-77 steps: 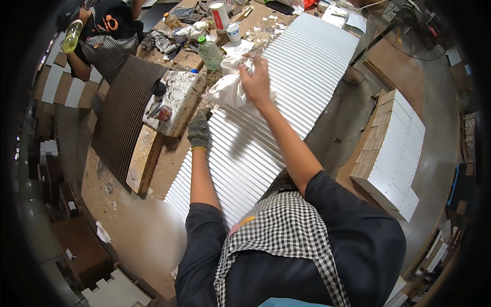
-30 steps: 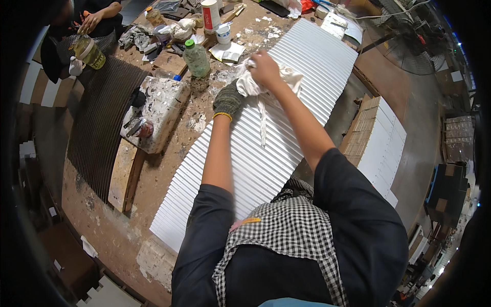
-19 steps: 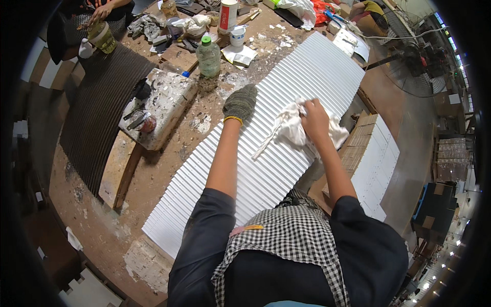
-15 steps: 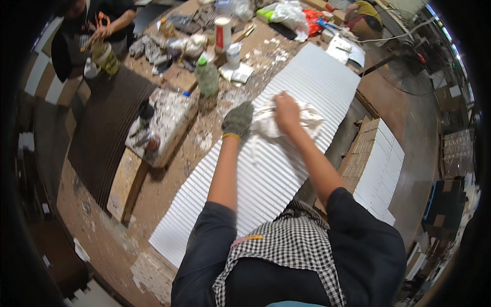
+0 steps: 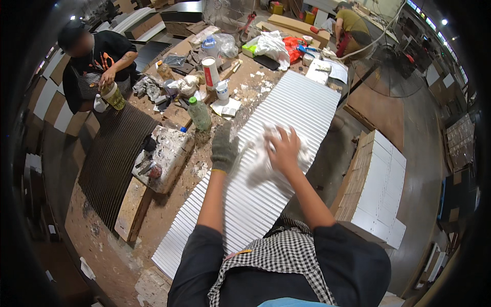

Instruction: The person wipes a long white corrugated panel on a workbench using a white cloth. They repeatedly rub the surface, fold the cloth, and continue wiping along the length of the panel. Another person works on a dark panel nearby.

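White cloth (image 5: 263, 168), bunched and blurred, on the upper middle of a white corrugated sheet (image 5: 306, 105) lying slantwise across a brown, paint-spotted worktable (image 5: 159, 220). Over the cloth, the bare right hand (image 5: 284, 148), fingers spread and crooked; cannot tell, through the blur, whether clenched on the fabric or merely pressing against it. Just left of the cloth, at the sheet's left edge, the left hand (image 5: 223, 148) in a grey knit glove with a yellow cuff, fingers straight and together, grasping nothing visible. Below, close against the sheet's near side, a black-and-white checked apron (image 5: 279, 261). Near the gloved fingertips, a clear bottle (image 5: 199, 116) with a green cap; beyond it, a small white cup (image 5: 222, 91) and a red-and-white canister (image 5: 210, 72). Farther left, a paint-crusted white block (image 5: 175, 146) bearing a small reddish jar (image 5: 155, 171), then a dark corrugated sheet (image 5: 112, 166). At the far end of the table, white and red plastic bags (image 5: 273, 47). To the right, off the table, a stack of white-faced cardboard (image 5: 378, 179). At upper left, a co-worker (image 5: 102, 56) in black, one hand at the top of a container (image 5: 115, 98) of yellowish liquid; at upper right, another person (image 5: 350, 29), bent forward.
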A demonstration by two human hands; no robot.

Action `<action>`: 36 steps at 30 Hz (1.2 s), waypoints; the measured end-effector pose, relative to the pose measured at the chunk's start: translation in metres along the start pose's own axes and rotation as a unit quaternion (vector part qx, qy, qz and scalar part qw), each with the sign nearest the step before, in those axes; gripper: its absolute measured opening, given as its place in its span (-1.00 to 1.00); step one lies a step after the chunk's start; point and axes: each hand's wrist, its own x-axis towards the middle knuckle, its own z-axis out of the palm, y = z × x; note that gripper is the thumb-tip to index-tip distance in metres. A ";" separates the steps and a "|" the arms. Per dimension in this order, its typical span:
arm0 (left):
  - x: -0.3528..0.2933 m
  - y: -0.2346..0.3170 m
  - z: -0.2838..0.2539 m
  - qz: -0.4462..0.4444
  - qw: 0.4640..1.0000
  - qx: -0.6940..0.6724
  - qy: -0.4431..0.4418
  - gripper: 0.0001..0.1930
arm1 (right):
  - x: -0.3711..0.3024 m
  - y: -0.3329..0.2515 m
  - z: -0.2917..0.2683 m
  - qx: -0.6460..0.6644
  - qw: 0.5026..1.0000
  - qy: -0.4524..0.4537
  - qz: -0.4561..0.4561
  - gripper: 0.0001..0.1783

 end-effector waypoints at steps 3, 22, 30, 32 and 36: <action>-0.019 0.061 -0.040 0.128 0.971 0.203 0.001 -0.42 | -0.054 0.019 -0.010 0.004 0.999 -0.031 -0.016 -0.44; -0.292 0.281 -0.261 -0.224 0.935 0.245 0.126 -0.52 | -0.010 0.028 -0.004 -0.048 0.984 -0.167 -0.043 -0.52; -0.300 0.327 -0.267 -0.031 0.935 0.188 0.299 -0.55 | -0.006 0.024 -0.003 -0.003 0.986 -0.167 -0.004 -0.41; -0.305 0.326 -0.269 0.007 0.936 0.155 0.315 -0.56 | -0.008 0.022 -0.001 0.013 0.990 -0.138 -0.014 -0.48; -0.304 0.309 -0.274 0.092 0.944 0.035 0.315 -0.57 | -0.011 0.038 0.005 0.002 0.994 -0.106 -0.021 -0.51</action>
